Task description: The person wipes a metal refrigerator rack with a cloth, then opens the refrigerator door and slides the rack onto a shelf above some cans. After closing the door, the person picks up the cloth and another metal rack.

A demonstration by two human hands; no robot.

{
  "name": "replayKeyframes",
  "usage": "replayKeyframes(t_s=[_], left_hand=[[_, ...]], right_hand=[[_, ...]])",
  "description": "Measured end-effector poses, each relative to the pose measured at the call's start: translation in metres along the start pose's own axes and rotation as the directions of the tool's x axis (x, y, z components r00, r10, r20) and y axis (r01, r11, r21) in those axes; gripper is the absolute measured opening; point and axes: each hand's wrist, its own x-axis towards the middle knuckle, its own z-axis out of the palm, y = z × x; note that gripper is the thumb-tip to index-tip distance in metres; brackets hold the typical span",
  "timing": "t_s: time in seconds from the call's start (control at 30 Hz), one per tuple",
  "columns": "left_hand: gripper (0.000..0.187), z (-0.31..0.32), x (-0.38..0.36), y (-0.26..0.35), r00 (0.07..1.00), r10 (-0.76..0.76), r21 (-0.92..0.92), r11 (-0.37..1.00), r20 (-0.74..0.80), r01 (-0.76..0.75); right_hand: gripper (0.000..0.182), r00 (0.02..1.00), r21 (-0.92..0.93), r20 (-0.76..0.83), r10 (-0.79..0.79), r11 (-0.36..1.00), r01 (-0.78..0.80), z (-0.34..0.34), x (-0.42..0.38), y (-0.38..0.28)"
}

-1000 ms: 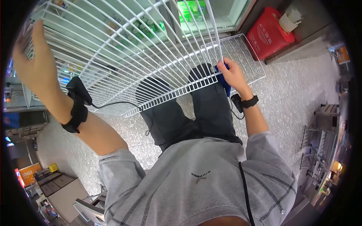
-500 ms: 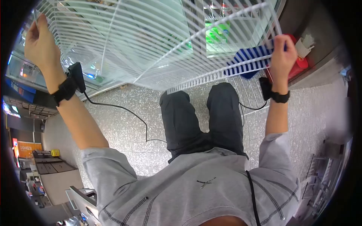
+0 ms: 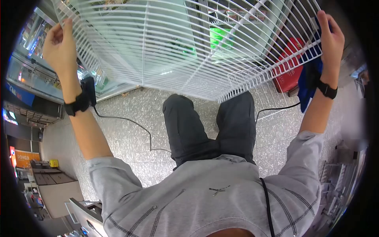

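A large white wire shelf (image 3: 144,43) is held up tilted in front of me, spanning the top of the head view. My left hand (image 3: 62,49) is closed on its left edge, high on the left. On the far right, my right hand (image 3: 332,41) grips the shelf's right edge, thumb up. A blue cloth (image 3: 310,81) hangs beside and below that hand, partly behind the shelf bars. Whether the right fingers also pinch the cloth cannot be made out. The shelf's near corner is above my knees.
Behind the shelf stands a glass-fronted cooler (image 3: 118,91) with bottles and a green pack (image 3: 220,36) inside. A red box (image 3: 287,79) is on the right, near another white wire rack (image 3: 265,94) on the speckled floor (image 3: 130,134). A black cable (image 3: 132,121) runs from my left wrist.
The shelf has shifted right and turned a little. My right hand moved right with the blue cloth, uncovering more of the red box. My left hand moved slightly right.
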Motion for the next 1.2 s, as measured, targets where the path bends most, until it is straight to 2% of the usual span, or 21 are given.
replayKeyframes(t_s=[0.03, 0.13, 0.17, 0.2, 0.23, 0.27, 0.3, 0.37, 0.4, 0.43, 0.53, 0.63, 0.67, 0.7, 0.77, 0.83, 0.93, 1.03, 1.07, 1.13, 1.2], left_hand=[[0.027, -0.003, -0.004, 0.003, 1.000, -0.016, 0.030, 0.999, 0.011, 0.016], [0.029, -0.021, -0.015, 0.018, 0.995, -0.084, 0.136, 0.988, 0.046, 0.077], [0.030, -0.029, -0.017, 0.020, 0.993, -0.098, 0.181, 0.980, 0.065, 0.085], [0.032, -0.040, -0.020, 0.013, 0.989, -0.110, 0.190, 0.978, 0.099, 0.089], [0.034, -0.050, -0.025, 0.004, 0.984, -0.117, 0.196, 0.977, 0.133, 0.089], [0.036, -0.059, -0.032, 0.005, 0.954, -0.194, 0.133, 0.977, 0.227, 0.167], [0.038, -0.068, -0.039, 0.007, 0.909, -0.256, 0.078, 0.967, 0.330, 0.244], [0.043, -0.075, -0.049, 0.012, 0.773, -0.437, 0.327, 0.893, 0.460, 0.310], [0.046, -0.080, -0.052, 0.014, 0.669, -0.534, 0.453, 0.834, 0.517, 0.316], [0.048, -0.086, -0.054, 0.014, 0.510, -0.655, 0.581, 0.746, 0.557, 0.324], [0.050, -0.122, -0.045, -0.034, 0.596, -0.624, 0.577, 0.758, 0.506, 0.304], [0.050, -0.097, -0.032, 0.036, 0.879, -0.316, 0.505, 0.857, 0.357, 0.103], [0.050, -0.078, -0.032, 0.058, 0.896, -0.192, 0.408, 0.913, 0.401, 0.013], [0.050, -0.057, -0.034, 0.079, 0.900, -0.069, 0.306, 0.949, 0.431, -0.074], [0.050, -0.022, -0.044, 0.129, 0.801, -0.083, 0.245, 0.966, 0.593, -0.082], [0.047, 0.014, -0.058, 0.151, 0.751, 0.093, 0.073, 0.980, 0.653, -0.185], [0.044, 0.055, -0.063, 0.153, 0.776, 0.257, 0.173, 0.890, 0.576, -0.423], [0.034, 0.073, -0.053, 0.144, 0.705, 0.017, 0.209, 0.950, 0.709, -0.234], [0.027, 0.079, -0.057, 0.131, 0.710, 0.136, 0.145, 0.936, 0.691, -0.321], [0.026, 0.088, -0.066, 0.122, 0.737, 0.251, 0.154, 0.888, 0.627, -0.433], [0.023, 0.096, -0.073, 0.120, 0.756, 0.344, 0.173, 0.842, 0.558, -0.511]], right_hand=[[0.030, 0.995, -0.037, 0.075, 0.071, 0.997, -0.069, -0.007, 0.010, 0.004], [0.029, 0.984, -0.001, 0.166, 0.063, 0.998, -0.064, 0.022, 0.009, -0.065], [0.028, 0.960, 0.037, 0.242, 0.144, 0.987, -0.157, 0.023, 0.017, -0.064], [0.025, 0.961, 0.111, 0.275, 0.027, 0.992, -0.060, 0.027, 0.029, -0.034], [0.028, 0.939, 0.129, 0.343, -0.004, 0.991, -0.043, 0.030, 0.029, -0.016], [0.033, 0.912, 0.149, 0.408, -0.034, 0.988, -0.030, 0.034, 0.030, 0.003], [0.034, 0.860, 0.105, 0.509, 0.030, 0.990, -0.097, 0.038, 0.025, 0.001], [0.038, 0.808, 0.013, 0.585, 0.067, 0.996, -0.092, 0.055, 0.001, -0.019], [0.039, 0.810, 0.044, 0.586, 0.029, 0.997, -0.068, 0.067, -0.007, -0.020], [0.041, 0.807, 0.078, 0.591, -0.007, 0.996, -0.048, 0.077, -0.011, -0.021], [0.043, 0.816, 0.108, 0.575, -0.065, 0.994, 0.003, 0.103, -0.011, -0.036], [0.045, 0.791, 0.120, 0.601, -0.115, 0.991, 0.054, 0.113, -0.010, -0.054], [0.046, 0.800, 0.152, 0.582, -0.143, 0.986, 0.065, 0.117, -0.012, -0.058], [0.046, 0.801, 0.164, 0.579, -0.152, 0.984, 0.067, 0.122, -0.015, -0.062], [0.045, 0.800, 0.187, 0.576, -0.168, 0.980, 0.071, 0.126, -0.018, -0.074], [0.038, 0.785, 0.134, 0.601, -0.148, 0.987, 0.083, 0.126, -0.020, -0.084], [0.027, 0.780, 0.103, 0.607, -0.155, 0.988, 0.116, 0.123, -0.022, -0.088], [0.029, 0.771, 0.073, 0.619, -0.150, 0.988, 0.134, 0.114, -0.020, -0.086], [0.028, 0.781, 0.075, 0.612, -0.124, 0.992, 0.098, 0.113, -0.020, -0.082], [0.028, 0.801, 0.084, 0.595, -0.065, 0.996, 0.018, 0.112, -0.022, -0.071], [0.027, 0.890, 0.344, 0.428, 0.155, 0.883, -0.320, 0.114, -0.023, -0.053]])
